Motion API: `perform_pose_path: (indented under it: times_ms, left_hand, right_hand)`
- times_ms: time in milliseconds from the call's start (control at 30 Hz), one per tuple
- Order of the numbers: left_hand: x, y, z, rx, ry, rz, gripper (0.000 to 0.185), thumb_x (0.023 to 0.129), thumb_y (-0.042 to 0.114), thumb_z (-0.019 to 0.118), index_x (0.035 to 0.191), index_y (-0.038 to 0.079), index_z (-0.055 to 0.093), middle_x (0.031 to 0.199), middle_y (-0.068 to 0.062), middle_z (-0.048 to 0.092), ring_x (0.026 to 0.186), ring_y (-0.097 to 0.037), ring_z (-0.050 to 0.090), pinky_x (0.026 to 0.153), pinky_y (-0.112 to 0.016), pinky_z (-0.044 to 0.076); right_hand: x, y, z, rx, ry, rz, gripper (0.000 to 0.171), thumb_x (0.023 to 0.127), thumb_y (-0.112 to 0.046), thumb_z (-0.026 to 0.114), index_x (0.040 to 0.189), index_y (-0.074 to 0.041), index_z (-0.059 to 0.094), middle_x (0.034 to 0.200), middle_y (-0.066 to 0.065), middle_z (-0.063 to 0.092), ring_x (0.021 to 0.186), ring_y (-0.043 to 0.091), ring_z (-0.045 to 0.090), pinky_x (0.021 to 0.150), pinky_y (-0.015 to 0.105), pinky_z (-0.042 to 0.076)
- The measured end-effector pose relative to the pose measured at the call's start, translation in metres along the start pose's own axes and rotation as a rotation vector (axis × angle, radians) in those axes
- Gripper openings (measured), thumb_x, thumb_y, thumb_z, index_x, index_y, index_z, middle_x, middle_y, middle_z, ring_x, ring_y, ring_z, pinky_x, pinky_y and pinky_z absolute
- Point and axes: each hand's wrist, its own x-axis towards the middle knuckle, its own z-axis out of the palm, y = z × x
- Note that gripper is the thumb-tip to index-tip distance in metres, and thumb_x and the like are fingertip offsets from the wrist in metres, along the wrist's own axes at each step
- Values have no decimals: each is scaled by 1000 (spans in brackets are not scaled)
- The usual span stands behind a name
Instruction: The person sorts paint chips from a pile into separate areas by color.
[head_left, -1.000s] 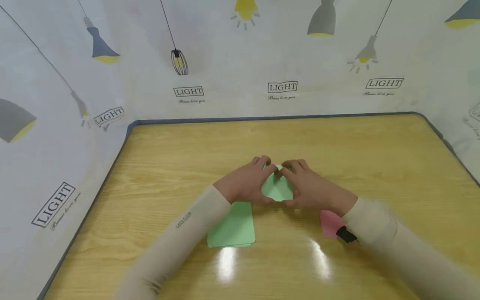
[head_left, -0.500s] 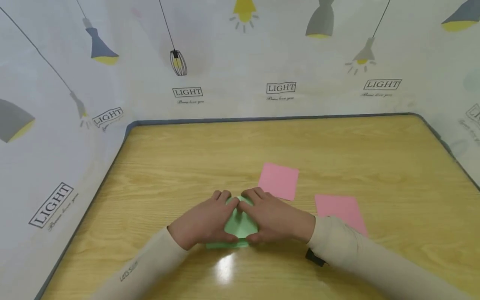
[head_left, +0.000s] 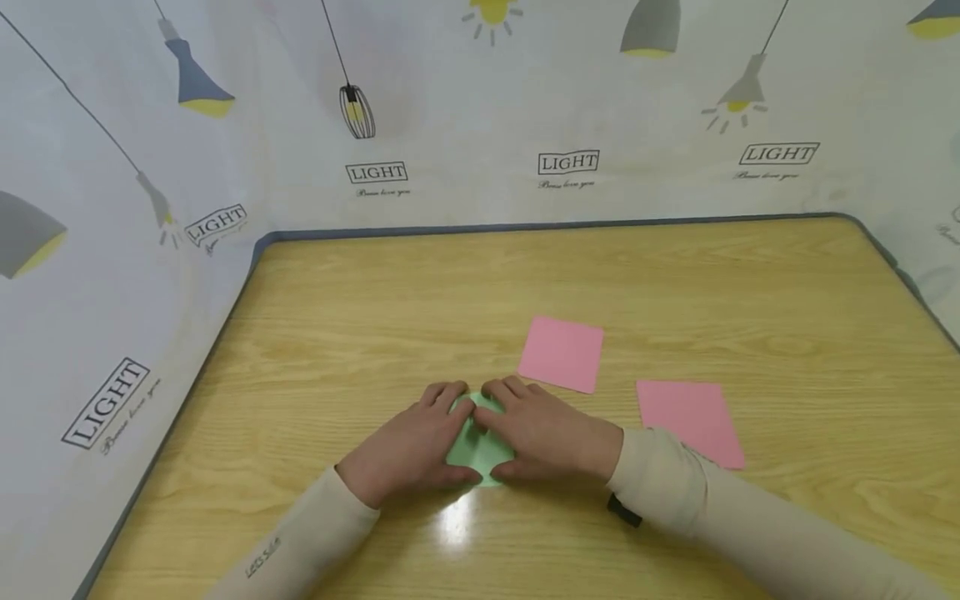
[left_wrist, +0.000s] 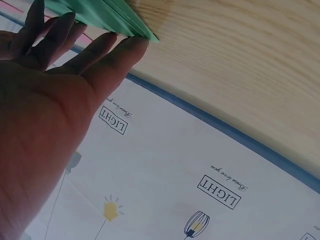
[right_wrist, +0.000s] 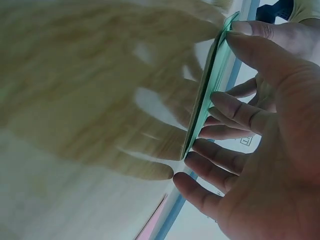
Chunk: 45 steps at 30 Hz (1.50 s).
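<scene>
A stack of thin green square sheets point(head_left: 480, 458) lies on the wooden table, low in the middle of the head view. My left hand point(head_left: 408, 450) holds its left side and my right hand point(head_left: 551, 437) its right side, with thumbs at the near edge and fingers bent round the far part. Several layers show at the edge of the green sheets point(right_wrist: 212, 82) in the right wrist view, where fingertips of my right hand point(right_wrist: 270, 135) touch that edge. In the left wrist view, fingertips of my left hand point(left_wrist: 55, 90) meet the green sheets point(left_wrist: 102, 15). The hands hide much of the stack.
Beyond the right hand lies a pink square point(head_left: 561, 354). A second pink square point(head_left: 690, 417) lies farther right, partly under the right sleeve. Printed white sheeting point(head_left: 465, 108) rises along the table's back and sides.
Both hands have come nearer and left, bringing a green sheet from over the farther pink square onto the green stack. Both pink squares have come into view. The sheets now sit more evenly together.
</scene>
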Motion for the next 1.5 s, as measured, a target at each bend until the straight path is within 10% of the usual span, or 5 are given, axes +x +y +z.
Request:
perform_pose_path:
  times_ms: [467, 967, 1500]
  left_hand:
    - [18, 0, -7, 42, 4, 72, 68, 86, 50, 72, 129, 2, 51, 137, -13, 44, 128, -31, 40, 103, -37, 40]
    - [137, -18, -11, -118, -93, 81, 78, 85, 53, 71, 143, 10, 42, 150, -6, 33, 139, -22, 26, 110, -31, 30]
    - [161, -10, -3, -141, -132, 70, 82, 84, 55, 70, 147, 14, 36, 158, -7, 22, 146, -20, 12, 112, -34, 27]
  right_hand:
    - [-10, 12, -14, 67, -65, 53, 53, 86, -40, 73, 127, -11, 56, 141, 16, 42, 128, 31, 40, 101, 42, 41]
    - [-43, 93, -35, 198, -31, 427, 69, 79, -36, 81, 129, -1, 51, 132, 21, 39, 119, 38, 37, 92, 48, 46]
    - [-41, 105, -30, 190, -30, 395, 69, 77, -30, 80, 129, 2, 47, 124, 21, 40, 114, 35, 39, 92, 46, 47]
